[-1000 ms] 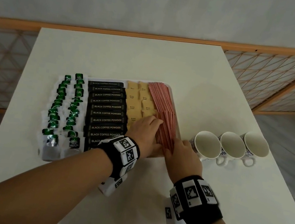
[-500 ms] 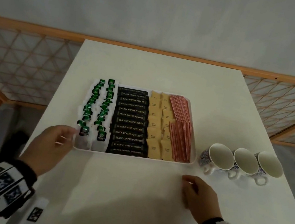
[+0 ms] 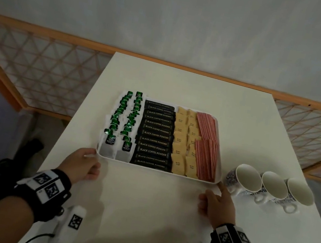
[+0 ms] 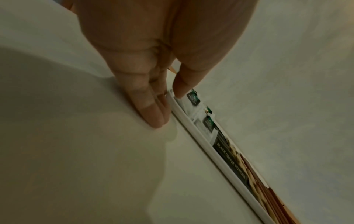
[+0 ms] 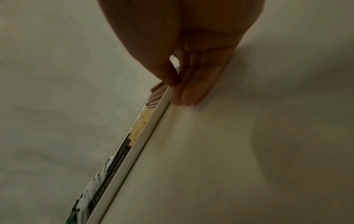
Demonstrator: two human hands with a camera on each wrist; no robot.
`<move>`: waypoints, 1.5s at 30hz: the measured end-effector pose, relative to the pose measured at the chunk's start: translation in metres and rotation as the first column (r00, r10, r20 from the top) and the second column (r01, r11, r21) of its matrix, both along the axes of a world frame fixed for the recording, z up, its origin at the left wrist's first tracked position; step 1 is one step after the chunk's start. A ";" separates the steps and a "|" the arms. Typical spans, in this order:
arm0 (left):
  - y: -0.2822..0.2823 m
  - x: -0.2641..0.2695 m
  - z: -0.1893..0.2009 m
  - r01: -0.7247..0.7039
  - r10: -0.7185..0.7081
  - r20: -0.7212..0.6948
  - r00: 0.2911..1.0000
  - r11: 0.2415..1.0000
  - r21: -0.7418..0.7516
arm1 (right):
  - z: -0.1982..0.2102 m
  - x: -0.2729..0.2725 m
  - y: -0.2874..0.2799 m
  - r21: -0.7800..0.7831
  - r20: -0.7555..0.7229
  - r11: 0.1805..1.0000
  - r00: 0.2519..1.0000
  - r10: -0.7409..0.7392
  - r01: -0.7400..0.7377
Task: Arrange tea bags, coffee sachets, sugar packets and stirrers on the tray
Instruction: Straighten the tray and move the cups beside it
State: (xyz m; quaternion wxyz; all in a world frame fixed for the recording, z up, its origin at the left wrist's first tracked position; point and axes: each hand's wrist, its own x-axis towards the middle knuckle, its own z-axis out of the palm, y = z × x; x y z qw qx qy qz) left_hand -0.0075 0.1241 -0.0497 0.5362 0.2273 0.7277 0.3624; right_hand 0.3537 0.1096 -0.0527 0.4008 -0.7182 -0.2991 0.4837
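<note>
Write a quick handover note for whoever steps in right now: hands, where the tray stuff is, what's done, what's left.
Left hand: pinches the tray at its near left corner.
Right hand: pinches the near right corner.
On the tray, in columns from left to right: tea bags, coffee sachets, sugar packets, stirrers.
Three cups lie on their sides on the table to the right of the tray.
Done: all four kinds are arranged on the tray.
Left: probably only squaring or moving the tray.
</note>
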 end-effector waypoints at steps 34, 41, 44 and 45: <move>0.047 -0.017 0.023 -0.142 0.132 0.238 0.962 0.990 0.023 | 0.005 -0.033 0.051 0.078 -0.317 0.947 0.909 -0.272 0.311; 0.102 -0.032 0.023 -0.194 0.181 0.253 0.950 0.981 0.026 | 0.017 -0.046 0.115 0.081 -0.352 0.949 0.900 -0.259 0.305; 0.135 -0.036 0.024 -0.185 0.173 0.234 0.957 0.982 0.029 | 0.013 -0.049 0.147 0.073 -0.316 0.946 0.907 -0.279 0.317; 0.145 -0.036 0.025 -0.181 0.170 0.231 0.958 0.983 0.028 | 0.012 -0.049 0.157 0.076 -0.308 0.945 0.909 -0.280 0.317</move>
